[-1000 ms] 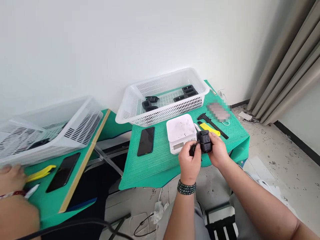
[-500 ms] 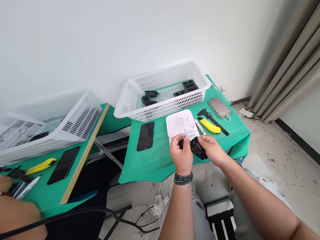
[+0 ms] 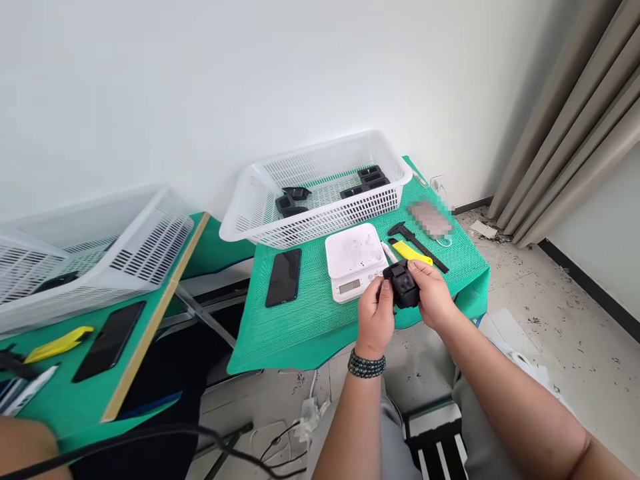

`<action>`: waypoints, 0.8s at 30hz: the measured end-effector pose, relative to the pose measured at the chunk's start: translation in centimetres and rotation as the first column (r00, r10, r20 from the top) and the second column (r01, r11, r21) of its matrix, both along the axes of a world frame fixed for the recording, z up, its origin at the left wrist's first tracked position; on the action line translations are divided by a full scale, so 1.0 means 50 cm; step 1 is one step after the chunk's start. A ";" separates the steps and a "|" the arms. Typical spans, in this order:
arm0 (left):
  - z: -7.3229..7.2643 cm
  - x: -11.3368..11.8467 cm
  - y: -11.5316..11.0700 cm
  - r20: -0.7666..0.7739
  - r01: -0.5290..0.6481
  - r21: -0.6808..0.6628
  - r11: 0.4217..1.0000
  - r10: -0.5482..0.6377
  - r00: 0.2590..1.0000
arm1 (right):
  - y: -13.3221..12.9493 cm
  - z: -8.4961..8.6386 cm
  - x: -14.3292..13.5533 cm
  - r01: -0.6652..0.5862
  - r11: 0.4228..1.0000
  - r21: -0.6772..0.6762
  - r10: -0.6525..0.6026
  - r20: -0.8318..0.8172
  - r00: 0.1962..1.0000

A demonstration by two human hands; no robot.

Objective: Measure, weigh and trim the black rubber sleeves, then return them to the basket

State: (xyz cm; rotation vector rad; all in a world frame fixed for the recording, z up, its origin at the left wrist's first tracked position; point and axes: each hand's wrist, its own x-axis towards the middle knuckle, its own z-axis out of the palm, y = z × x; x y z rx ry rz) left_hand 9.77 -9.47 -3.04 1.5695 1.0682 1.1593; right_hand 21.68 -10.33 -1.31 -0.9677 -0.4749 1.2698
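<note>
Between my two hands, over the front edge of the green-covered table [image 3: 290, 327], is a black molded part [image 3: 404, 285] with a blocky, recessed shape. My left hand [image 3: 375, 313], with a beaded bracelet above the wrist, grips its left side, thumb on top. My right hand [image 3: 433, 293] holds its right side with thumb and fingers. Just behind and to the left sits a white digital scale [image 3: 353, 257], its display showing and its pan marked with dark specks. A yellow utility knife [image 3: 410, 252] and a black caliper [image 3: 417, 241] lie beyond my right hand.
A white plastic basket [image 3: 320, 220] holding several black parts [image 3: 373, 177] stands at the back. A phone [image 3: 283, 277] lies left of the scale. On the neighboring table are another basket [image 3: 125, 267], phone [image 3: 109, 341] and yellow knife [image 3: 59, 345], near another person's arm [image 3: 25, 450].
My hands have moved right and turned the black part, uncovering the scale's display. The view has shifted slightly. The other person's hand has left the view at the lower left.
</note>
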 end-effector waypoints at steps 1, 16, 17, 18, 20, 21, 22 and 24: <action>0.001 0.000 0.000 0.000 -0.014 0.015 1.000 0.014 1.000 | 0.000 0.000 0.000 -0.012 1.000 0.007 0.011 0.025 1.000; 0.005 -0.045 0.024 -0.045 0.039 -0.044 0.998 -0.041 0.998 | -0.003 -0.002 0.012 -0.371 0.928 0.023 0.317 0.471 0.823; 0.007 -0.051 0.028 -0.048 0.099 -0.079 0.992 -0.103 0.994 | -0.002 -0.002 0.019 -0.402 0.916 0.007 0.350 0.479 0.805; 0.009 -0.056 0.032 -0.049 0.158 -0.111 0.981 -0.164 0.985 | -0.001 -0.002 0.025 -0.445 0.895 -0.014 0.395 0.486 0.780; 0.013 -0.065 0.039 -0.049 0.258 -0.162 0.953 -0.269 0.962 | -0.003 0.000 0.033 -0.527 0.848 -0.047 0.479 0.493 0.726; 0.015 -0.068 0.041 -0.048 0.293 -0.179 0.939 -0.306 0.951 | -0.004 0.002 0.036 -0.545 0.837 -0.051 0.493 0.503 0.710; 0.017 -0.071 0.044 -0.046 0.318 -0.190 0.929 -0.332 0.942 | -0.005 0.004 0.037 -0.542 0.839 -0.049 0.484 0.523 0.701; 0.019 -0.073 0.047 -0.040 0.341 -0.202 0.918 -0.356 0.934 | -0.008 0.008 0.035 -0.499 0.866 -0.040 0.427 0.581 0.693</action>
